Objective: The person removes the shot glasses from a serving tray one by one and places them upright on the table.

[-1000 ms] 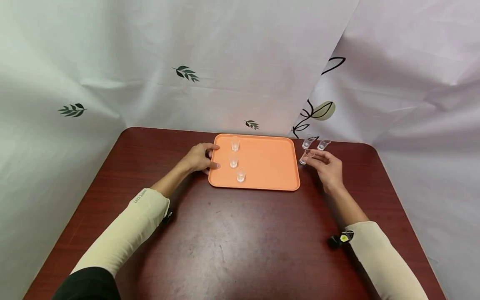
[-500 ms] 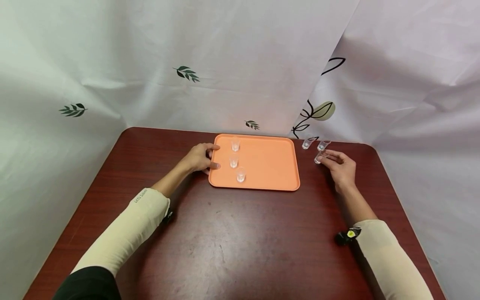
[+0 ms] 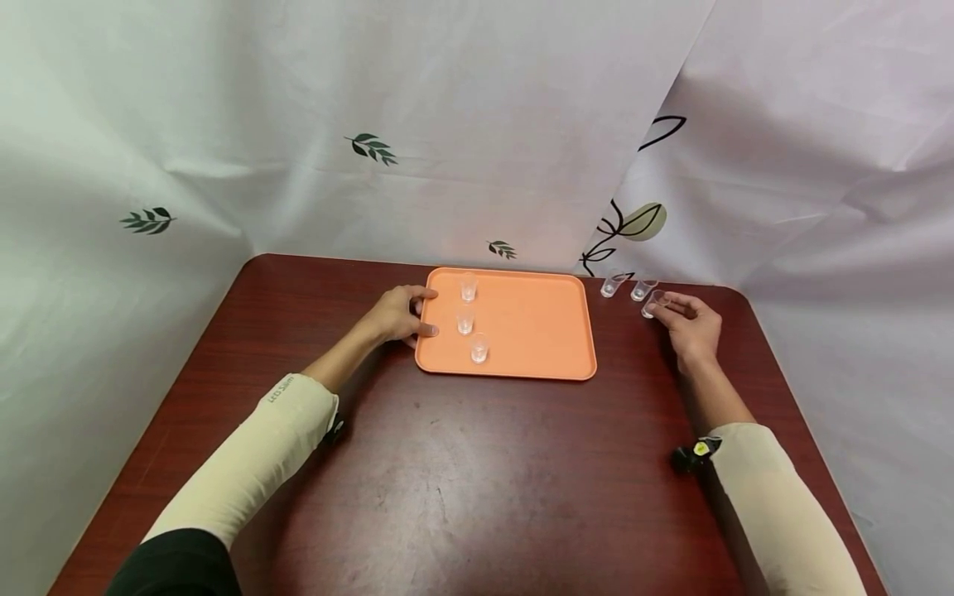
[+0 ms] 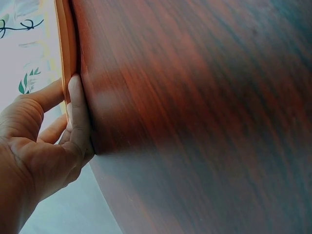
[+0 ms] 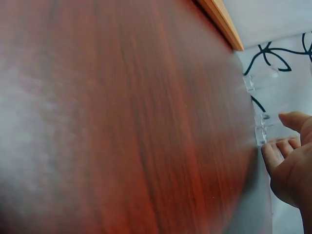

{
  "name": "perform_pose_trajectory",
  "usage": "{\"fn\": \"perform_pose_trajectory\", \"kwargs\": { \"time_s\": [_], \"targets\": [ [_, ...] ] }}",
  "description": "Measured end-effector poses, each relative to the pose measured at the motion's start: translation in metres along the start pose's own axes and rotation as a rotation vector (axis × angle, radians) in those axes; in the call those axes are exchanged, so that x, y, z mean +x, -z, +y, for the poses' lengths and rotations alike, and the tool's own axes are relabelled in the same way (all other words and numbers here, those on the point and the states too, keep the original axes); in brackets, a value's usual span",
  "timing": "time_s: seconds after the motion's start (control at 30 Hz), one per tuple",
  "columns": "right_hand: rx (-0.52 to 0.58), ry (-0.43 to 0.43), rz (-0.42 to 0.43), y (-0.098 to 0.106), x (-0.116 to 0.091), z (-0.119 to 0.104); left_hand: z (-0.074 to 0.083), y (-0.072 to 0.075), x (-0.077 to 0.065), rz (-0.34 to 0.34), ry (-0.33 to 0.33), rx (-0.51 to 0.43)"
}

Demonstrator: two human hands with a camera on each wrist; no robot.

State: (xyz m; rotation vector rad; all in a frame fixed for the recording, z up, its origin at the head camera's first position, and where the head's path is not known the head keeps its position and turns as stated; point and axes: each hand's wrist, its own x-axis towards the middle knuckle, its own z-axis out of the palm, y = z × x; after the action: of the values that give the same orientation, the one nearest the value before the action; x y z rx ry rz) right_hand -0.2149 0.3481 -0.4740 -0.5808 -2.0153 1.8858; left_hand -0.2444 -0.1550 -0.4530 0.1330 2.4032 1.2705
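Observation:
My left hand (image 3: 395,314) grips the left rim of an orange tray (image 3: 532,327), its thumb over the edge. In the left wrist view the fingers (image 4: 78,109) lie along the tray's side (image 4: 68,39). On the tray's left part stand three small clear cups, the back one (image 3: 468,288), the middle one (image 3: 465,320) and the front one (image 3: 479,348). Right of the tray, my right hand (image 3: 693,327) pinches another clear cup (image 3: 650,306) between thumb and fingers. Close behind it are two more clear cups, one at the left (image 3: 610,286) and one beside it (image 3: 641,290).
The dark red wooden table (image 3: 477,480) reaches back to a white cloth (image 3: 447,190) with leaf prints. The tray and the loose cups are near the table's back edge. In the right wrist view the tray's corner (image 5: 226,24) shows at the top.
My right hand has moved right, away from the tray, bringing the cup next to the two cups behind. The left hand and the tray have stayed in place.

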Motion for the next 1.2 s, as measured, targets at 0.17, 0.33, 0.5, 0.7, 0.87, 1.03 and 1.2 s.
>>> {"fn": "perform_pose_trajectory", "kwargs": {
  "time_s": [0.17,0.33,0.5,0.7,0.87,1.03,1.2],
  "targets": [
    [-0.031,0.006,0.021,0.001,0.007,-0.001,0.000,0.000,0.000,-0.001,0.005,0.003],
    [-0.014,-0.017,0.040,0.003,0.016,-0.002,0.000,0.000,0.000,0.003,0.009,0.001],
    [0.050,-0.055,0.053,0.005,0.023,-0.003,-0.001,0.000,0.000,-0.001,0.006,-0.002],
    [0.070,-0.065,0.071,0.005,0.030,-0.003,-0.001,0.000,0.000,-0.002,0.005,0.009],
    [0.087,-0.065,0.094,0.005,0.034,-0.002,-0.001,0.000,0.000,0.004,0.003,0.015],
    [0.089,-0.070,0.107,0.007,0.035,0.000,-0.001,-0.001,0.000,0.006,-0.003,-0.001],
    [0.085,-0.094,0.109,0.009,0.032,0.000,-0.003,-0.001,0.001,0.007,-0.008,-0.010]
  ]
}}
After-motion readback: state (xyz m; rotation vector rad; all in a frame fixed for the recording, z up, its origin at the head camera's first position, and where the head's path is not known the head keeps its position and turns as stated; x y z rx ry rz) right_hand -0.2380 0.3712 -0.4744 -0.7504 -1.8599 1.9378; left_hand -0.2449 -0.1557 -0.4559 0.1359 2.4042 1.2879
